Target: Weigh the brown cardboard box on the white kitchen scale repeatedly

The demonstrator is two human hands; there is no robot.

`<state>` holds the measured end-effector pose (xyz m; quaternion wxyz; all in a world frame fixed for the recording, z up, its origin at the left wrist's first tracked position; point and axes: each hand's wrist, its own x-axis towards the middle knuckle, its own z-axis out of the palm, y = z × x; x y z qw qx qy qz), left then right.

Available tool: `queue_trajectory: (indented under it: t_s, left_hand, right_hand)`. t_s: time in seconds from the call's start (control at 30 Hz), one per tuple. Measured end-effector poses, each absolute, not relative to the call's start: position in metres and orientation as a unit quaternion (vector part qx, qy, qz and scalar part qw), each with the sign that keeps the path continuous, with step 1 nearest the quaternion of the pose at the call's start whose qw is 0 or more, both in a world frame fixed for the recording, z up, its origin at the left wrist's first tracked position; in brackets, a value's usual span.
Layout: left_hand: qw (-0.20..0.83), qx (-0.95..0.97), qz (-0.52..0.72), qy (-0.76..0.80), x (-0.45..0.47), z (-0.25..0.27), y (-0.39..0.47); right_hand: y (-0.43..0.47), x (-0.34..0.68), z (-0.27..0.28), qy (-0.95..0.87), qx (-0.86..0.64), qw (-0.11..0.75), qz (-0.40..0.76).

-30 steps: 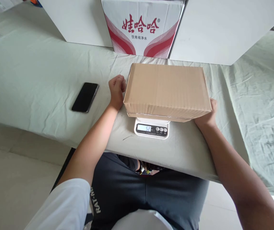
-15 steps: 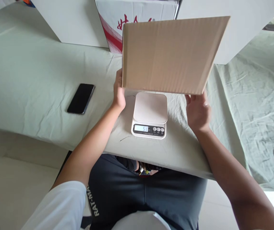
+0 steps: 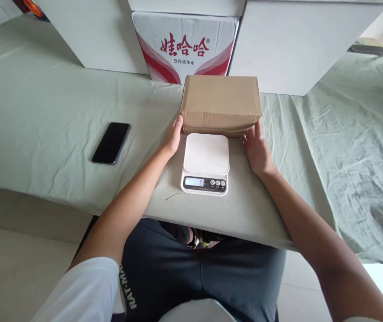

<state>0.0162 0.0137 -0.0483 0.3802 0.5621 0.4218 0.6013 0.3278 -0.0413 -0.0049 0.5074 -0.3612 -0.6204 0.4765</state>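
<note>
Just behind the kitchen scale, a closed brown cardboard box [image 3: 221,96] is held level between my two hands. My left hand [image 3: 174,135] grips its lower left corner, thumb on the side nearest me. At the lower right corner, my right hand [image 3: 257,148] has its fingers against the box, some of them hidden under or behind it. The white scale [image 3: 206,154] sits near the table's front edge with nothing on its plate; its lit display [image 3: 194,182] reads 0. Whether the box's underside rests on the table is hard to see.
A black smartphone [image 3: 111,143] lies on the left of the cloth-covered table [image 3: 50,120]. At the back stands a white carton with red lettering [image 3: 184,49], between white panels [image 3: 288,49]. An orange item [image 3: 33,8] shows at the far left.
The box has come down and away from me, from tilted up with its broad face showing to level behind the scale. Both hands moved with it. The display went from 51 to 0.
</note>
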Motion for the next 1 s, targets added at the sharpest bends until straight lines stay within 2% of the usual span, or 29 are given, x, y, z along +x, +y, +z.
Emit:
queue_trajectory:
  t_s: [0.43,1.0]
  left_hand:
    - [0.38,0.55,0.605,0.432,0.0144,-0.0454,0.013]
    - [0.392,0.536,0.612,0.43,0.0168,-0.0417,0.0115]
  right_hand:
    - [-0.0419,0.3293,-0.0019,-0.644,-0.369,0.472,0.475]
    - [-0.0417,0.3329,-0.0092,-0.639,-0.366,0.483,0.474]
